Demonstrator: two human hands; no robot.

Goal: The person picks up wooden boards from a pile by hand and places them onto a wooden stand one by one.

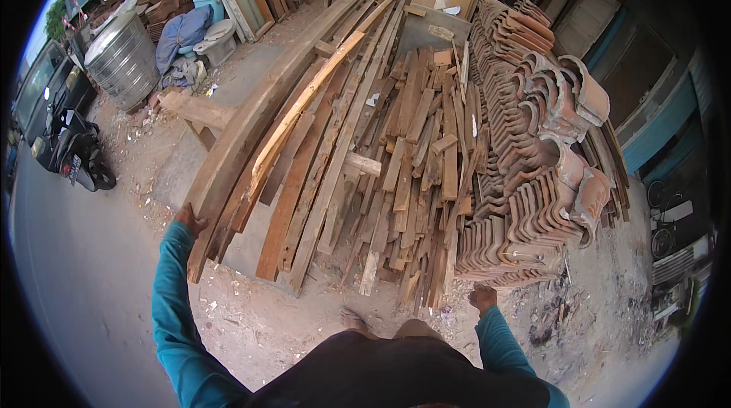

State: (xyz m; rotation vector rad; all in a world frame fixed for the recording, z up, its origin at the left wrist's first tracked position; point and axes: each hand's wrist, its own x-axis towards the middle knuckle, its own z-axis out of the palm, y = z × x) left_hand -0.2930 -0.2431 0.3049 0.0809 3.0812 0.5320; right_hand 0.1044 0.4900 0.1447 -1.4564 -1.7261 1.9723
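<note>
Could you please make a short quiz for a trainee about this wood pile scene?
1. True or false: the left hand grips the end of a long plank.
2. What does the right hand hold? A) a roof tile B) nothing C) a hammer
3. What is stacked to the right of the wood pile?

Key: 1. true. 2. B. 3. Clay roof tiles.

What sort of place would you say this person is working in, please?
Probably an outdoor salvage or building-materials yard: a big pile of long weathered wooden planks, stacks of curved reddish clay roof tiles, and a corrugated metal drum on dirt ground. The left hand grips one plank's end.
</note>
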